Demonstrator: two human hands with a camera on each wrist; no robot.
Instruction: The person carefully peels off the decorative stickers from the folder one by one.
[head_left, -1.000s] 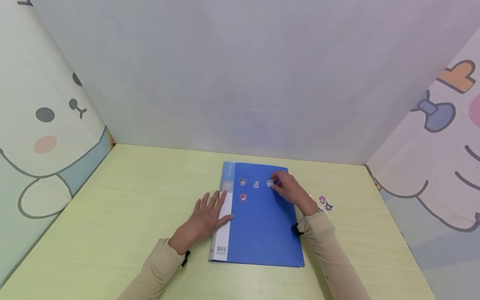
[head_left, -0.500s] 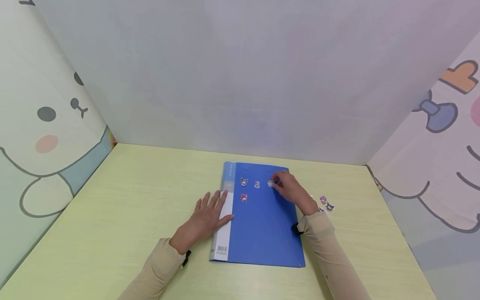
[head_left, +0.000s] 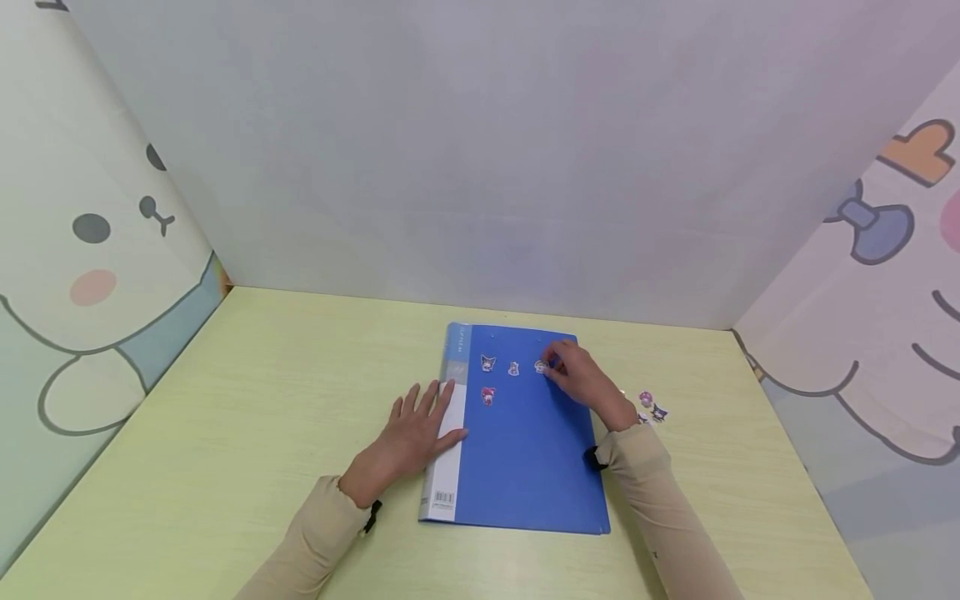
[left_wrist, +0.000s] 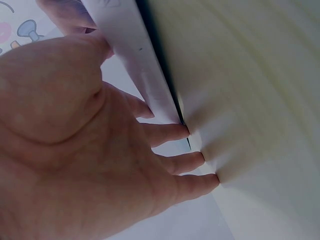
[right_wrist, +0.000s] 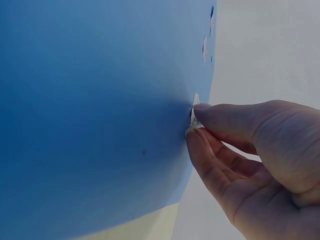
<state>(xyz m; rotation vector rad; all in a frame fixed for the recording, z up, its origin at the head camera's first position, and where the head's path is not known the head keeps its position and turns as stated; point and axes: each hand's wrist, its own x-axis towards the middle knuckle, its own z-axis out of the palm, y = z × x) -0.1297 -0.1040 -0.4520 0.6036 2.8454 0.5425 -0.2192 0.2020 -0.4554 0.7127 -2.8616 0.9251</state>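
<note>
A blue file folder (head_left: 528, 450) lies on the table with its white spine to the left. My right hand (head_left: 583, 377) is over its upper right part, thumb and fingertips pinching a small cartoon sticker (head_left: 541, 367) against the cover. The right wrist view shows that sticker's pale edge (right_wrist: 195, 112) between thumb and finger. Spread over the spine (head_left: 446, 467), my left hand (head_left: 408, 433) rests with straight fingers; in the left wrist view several fingertips reach past it onto the table. Left of the pinched sticker sit a dark-eared sticker (head_left: 488, 363), a small pale one, and a pink sticker (head_left: 488, 396).
Several loose stickers (head_left: 658, 412) lie on the table to the right of the folder, partly hidden by my right wrist. The pale yellow table (head_left: 315, 358) meets a grey back wall (head_left: 480, 167), with cartoon-printed panels on both sides.
Hardly anything differs. Both hands stay in place, the right one still pinching the sticker on the cover; the view shifts very slightly.
</note>
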